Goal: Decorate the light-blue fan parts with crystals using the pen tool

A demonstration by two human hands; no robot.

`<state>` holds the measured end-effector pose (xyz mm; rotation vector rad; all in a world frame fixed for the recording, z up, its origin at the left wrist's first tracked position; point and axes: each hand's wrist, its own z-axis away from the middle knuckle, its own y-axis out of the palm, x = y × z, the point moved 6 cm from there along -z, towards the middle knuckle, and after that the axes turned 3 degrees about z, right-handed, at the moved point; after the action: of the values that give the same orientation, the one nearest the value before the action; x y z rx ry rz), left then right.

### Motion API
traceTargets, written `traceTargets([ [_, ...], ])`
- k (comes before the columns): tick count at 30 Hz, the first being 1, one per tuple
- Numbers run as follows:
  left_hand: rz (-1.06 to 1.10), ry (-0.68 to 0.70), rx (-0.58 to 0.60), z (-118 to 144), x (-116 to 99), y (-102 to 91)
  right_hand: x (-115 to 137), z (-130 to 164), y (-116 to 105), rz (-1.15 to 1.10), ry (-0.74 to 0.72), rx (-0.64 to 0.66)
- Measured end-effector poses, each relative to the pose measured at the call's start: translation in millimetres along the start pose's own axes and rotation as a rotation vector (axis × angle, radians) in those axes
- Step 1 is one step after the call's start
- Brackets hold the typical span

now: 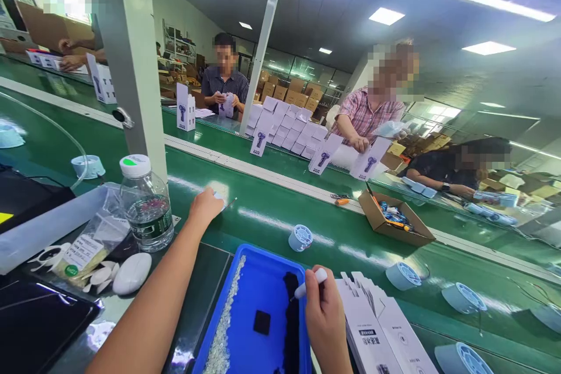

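My left hand reaches out over the green conveyor belt. Its fingers are closed on a pale blue part that is mostly hidden, with a thin wire end sticking out to the right. In my right hand is a white pen-like tool, tilted with its thin tip down at the right side of a blue tray. Clear small beads lie along the tray's left side. A strip of small black pieces runs along the right, and a black square lies between.
Light blue round housings stand along the belt. Folded white boxes lie right of the tray; a water bottle and a white mouse are left. A cardboard box sits beyond. Several people work across the belt.
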<state>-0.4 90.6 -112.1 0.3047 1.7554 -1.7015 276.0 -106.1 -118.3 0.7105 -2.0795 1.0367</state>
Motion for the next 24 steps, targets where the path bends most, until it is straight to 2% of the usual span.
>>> traceTargets([
  [5, -0.036, 0.046, -0.044, -0.8, -7.4, -6.3, -1.5, 0.2, 3.0, -0.001, -0.01, 0.025],
  [9, 0.059, 0.083, -0.019, 7.1, -23.9, -16.9, -0.9, 1.6, 7.5, -0.042, -0.002, 0.098],
  [11, 0.287, 0.084, 0.046, 16.3, -34.9, -20.0, 1.5, 2.8, 12.1, -0.074, -0.002, 0.149],
  [14, 0.776, 0.067, 0.221, 35.5, -54.8, -17.2, 8.1, 5.2, 21.2, -0.103, -0.031, 0.238],
  [17, 1.07, 0.107, 0.397, 55.5, -76.6, -9.5, 15.2, 6.3, 21.5, -0.069, -0.109, 0.221],
  [20, 1.165, 0.131, 0.484, 68.0, -89.1, 1.0, 13.4, 4.7, 12.4, -0.038, -0.122, 0.133],
  [24, 1.125, 0.126, 0.522, 74.7, -94.3, 12.0, 1.3, 0.9, 4.3, -0.032, -0.035, 0.092],
])
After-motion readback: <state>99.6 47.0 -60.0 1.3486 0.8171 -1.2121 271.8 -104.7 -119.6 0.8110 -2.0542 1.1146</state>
